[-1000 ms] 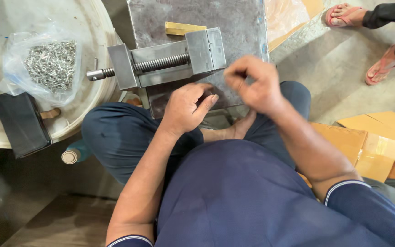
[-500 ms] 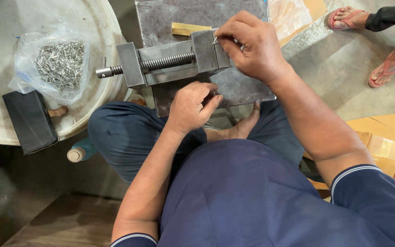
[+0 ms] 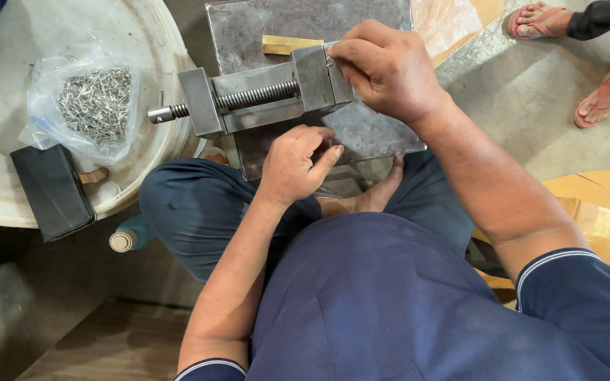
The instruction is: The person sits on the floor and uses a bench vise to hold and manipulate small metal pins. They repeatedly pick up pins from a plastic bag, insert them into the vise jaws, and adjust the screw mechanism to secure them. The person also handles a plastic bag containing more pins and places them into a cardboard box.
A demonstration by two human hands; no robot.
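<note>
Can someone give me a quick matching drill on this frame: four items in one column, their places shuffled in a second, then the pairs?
Things:
1. metal vise
2. bag of small metal pieces
3. black box
4. brass bar

Places:
A. on the white round surface, near its front edge
B. on the grey steel plate, under the right hand
C. on the white round surface, left of the vise's screw end
D. flat on the plate, behind the vise

Pairs: 1-B, 2-C, 3-A, 4-D
</note>
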